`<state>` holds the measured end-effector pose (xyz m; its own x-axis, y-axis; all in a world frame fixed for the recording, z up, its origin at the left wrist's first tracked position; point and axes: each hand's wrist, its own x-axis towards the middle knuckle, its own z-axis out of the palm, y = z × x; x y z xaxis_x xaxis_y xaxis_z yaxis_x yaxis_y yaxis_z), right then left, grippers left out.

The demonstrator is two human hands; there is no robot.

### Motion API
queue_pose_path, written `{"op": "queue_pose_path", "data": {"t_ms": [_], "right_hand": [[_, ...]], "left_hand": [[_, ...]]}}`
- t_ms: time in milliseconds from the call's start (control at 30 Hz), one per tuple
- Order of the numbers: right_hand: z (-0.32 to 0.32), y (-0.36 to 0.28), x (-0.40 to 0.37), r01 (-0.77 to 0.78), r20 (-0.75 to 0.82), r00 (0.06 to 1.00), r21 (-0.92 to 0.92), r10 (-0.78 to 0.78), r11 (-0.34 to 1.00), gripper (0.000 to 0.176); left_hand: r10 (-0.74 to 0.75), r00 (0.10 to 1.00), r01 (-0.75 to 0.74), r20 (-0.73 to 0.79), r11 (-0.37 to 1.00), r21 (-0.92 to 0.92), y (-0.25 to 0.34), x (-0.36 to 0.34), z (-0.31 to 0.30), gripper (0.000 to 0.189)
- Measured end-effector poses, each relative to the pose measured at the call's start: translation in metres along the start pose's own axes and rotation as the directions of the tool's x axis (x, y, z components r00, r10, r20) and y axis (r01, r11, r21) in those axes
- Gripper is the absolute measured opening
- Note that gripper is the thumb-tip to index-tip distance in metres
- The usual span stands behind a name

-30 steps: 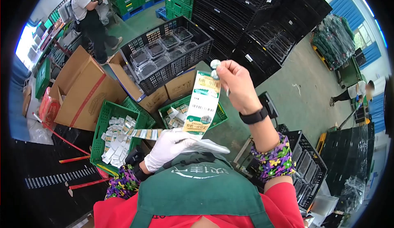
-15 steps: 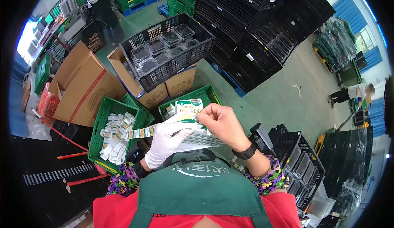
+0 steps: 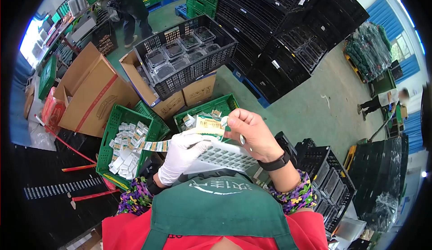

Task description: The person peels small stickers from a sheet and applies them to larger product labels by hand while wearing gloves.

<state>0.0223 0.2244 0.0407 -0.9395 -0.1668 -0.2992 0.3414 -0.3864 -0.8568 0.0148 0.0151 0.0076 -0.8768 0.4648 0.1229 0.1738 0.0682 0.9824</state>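
Note:
My left hand, in a white glove, is closed round the lower left of a green, white and yellow printed pack. My bare right hand pinches a small round sticker at the pack's right edge. Another small round piece shows at the fingers of that hand. Below both hands lies a pale sheet with rows of small marks. A strip of printed labels runs left from the gloved hand to a green crate holding many small white packs.
Another green crate stands just beyond my hands. A black crate of clear plastic boxes rests on cardboard boxes. Black crates are stacked behind. One person stands at the far left, another at the right.
My right hand has moved slightly right with the round sticker now visible in its fingers. The pack has tipped back and dropped a little. The person at far left has shifted right.

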Motion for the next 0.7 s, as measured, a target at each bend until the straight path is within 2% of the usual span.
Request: {"op": "queue_pose_path", "data": {"t_ms": [67, 133, 167, 233, 267, 333, 400, 433, 467, 533, 567, 667, 700], "right_hand": [[-0.004, -0.002, 0.003, 0.06, 0.097, 0.993, 0.008, -0.06, 0.998, 0.013], [0.001, -0.005, 0.008, 0.076, 0.094, 0.993, -0.032, -0.073, 0.997, 0.012], [0.004, -0.009, 0.012, 0.118, 0.047, 0.992, -0.053, -0.116, 0.992, 0.013], [0.001, -0.015, 0.026, 0.248, -0.022, 0.968, -0.097, -0.251, 0.964, 0.013], [0.0, -0.022, 0.029, 0.24, -0.038, 0.969, -0.079, -0.244, 0.967, 0.014], [0.004, -0.03, 0.027, 0.187, -0.014, 0.982, -0.111, -0.19, 0.976, 0.014], [-0.002, -0.022, 0.023, 0.198, -0.016, 0.978, -0.252, -0.208, 0.947, 0.014], [-0.002, -0.017, 0.019, 0.182, -0.056, 0.977, -0.28, -0.205, 0.943, 0.014], [0.0, -0.015, 0.013, 0.194, -0.065, 0.973, -0.28, -0.22, 0.94, 0.014], [-0.003, -0.008, 0.008, 0.17, -0.085, 0.974, -0.337, -0.209, 0.926, 0.014], [0.002, -0.008, 0.004, 0.153, -0.102, 0.976, -0.32, -0.194, 0.935, 0.015], [0.01, -0.003, 0.002, 0.155, -0.101, 0.976, -0.312, -0.195, 0.937, 0.016], [0.01, 0.002, 0.003, 0.171, -0.088, 0.974, -0.322, -0.209, 0.931, 0.018]], "left_hand": [[0.035, 0.999, -0.034, 0.018, 0.999, -0.024, -0.004, -0.001, 0.003, 0.017], [0.111, 0.985, -0.126, 0.136, 0.987, 0.102, -0.003, -0.002, 0.006, 0.016], [0.06, 0.982, -0.07, 0.182, 0.996, 0.05, -0.009, -0.004, 0.008, 0.016], [0.047, 0.976, -0.054, 0.214, 0.998, 0.026, -0.015, -0.008, 0.014, 0.016], [0.035, 0.971, -0.036, 0.238, 0.999, 0.002, -0.016, -0.009, 0.016, 0.016], [0.006, 0.974, -0.008, 0.229, 1.0, 0.008, -0.007, -0.008, 0.015, 0.017], [0.07, 0.989, -0.088, 0.128, 0.986, 0.143, -0.002, -0.007, 0.01, 0.017], [0.168, 0.983, -0.177, 0.068, 0.971, 0.163, -0.006, -0.005, 0.01, 0.018], [0.168, 0.984, -0.175, 0.056, 0.971, 0.163, -0.006, -0.004, 0.009, 0.018], [0.311, 0.951, -0.293, -0.005, 0.901, 0.319, -0.007, -0.004, 0.008, 0.018], [0.31, 0.951, -0.291, -0.009, 0.902, 0.32, -0.007, -0.004, 0.007, 0.018], [0.423, 0.906, -0.378, 0.028, 0.778, 0.502, -0.006, -0.003, 0.008, 0.02], [0.425, 0.904, -0.383, 0.032, 0.777, 0.5, -0.007, -0.004, 0.008, 0.02]]}}
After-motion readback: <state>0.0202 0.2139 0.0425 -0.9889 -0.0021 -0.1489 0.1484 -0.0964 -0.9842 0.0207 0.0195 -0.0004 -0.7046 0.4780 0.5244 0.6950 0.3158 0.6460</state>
